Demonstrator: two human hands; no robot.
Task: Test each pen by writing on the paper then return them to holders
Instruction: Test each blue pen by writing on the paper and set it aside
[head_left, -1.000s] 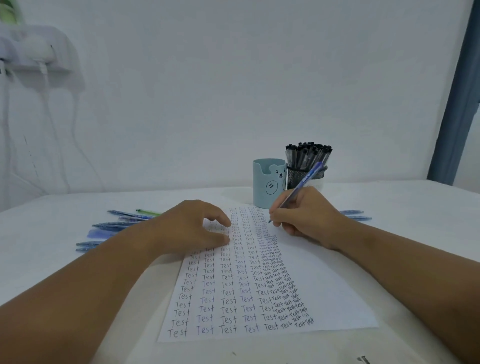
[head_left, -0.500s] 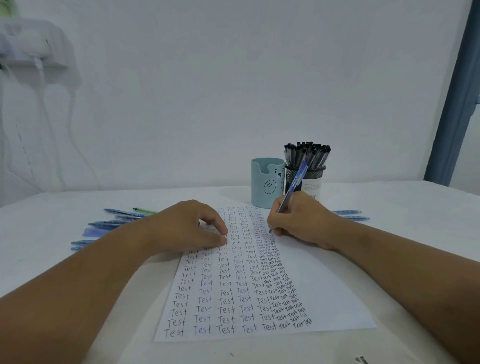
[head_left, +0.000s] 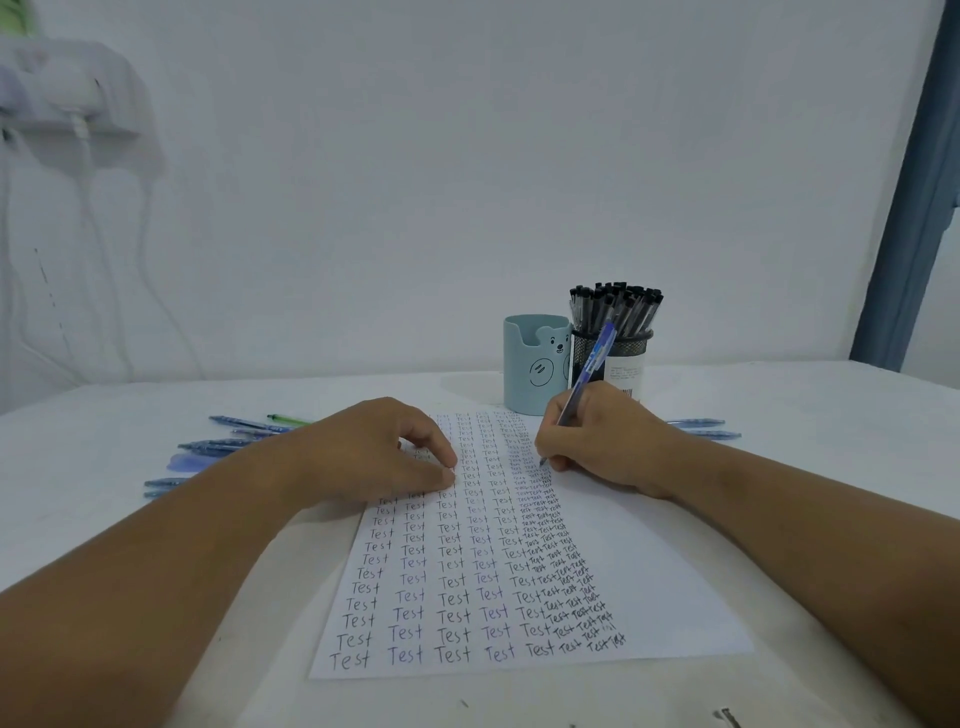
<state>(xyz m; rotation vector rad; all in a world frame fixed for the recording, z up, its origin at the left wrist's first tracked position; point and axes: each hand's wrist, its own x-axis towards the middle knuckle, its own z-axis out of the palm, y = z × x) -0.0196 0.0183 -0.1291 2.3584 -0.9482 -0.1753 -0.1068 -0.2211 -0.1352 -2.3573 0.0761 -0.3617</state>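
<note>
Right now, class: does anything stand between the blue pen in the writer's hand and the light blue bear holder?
Nothing visible does. The right hand grips the blue pen with its tip on the paper. The bear holder stands just beyond the paper's far edge, with only bare paper between.

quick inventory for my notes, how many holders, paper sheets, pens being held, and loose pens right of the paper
holders: 2 (blue bear holder, black mesh holder)
paper sheet: 1
held pen, in the right hand: 1
loose blue pens right of the paper: 2
total: 6
</note>
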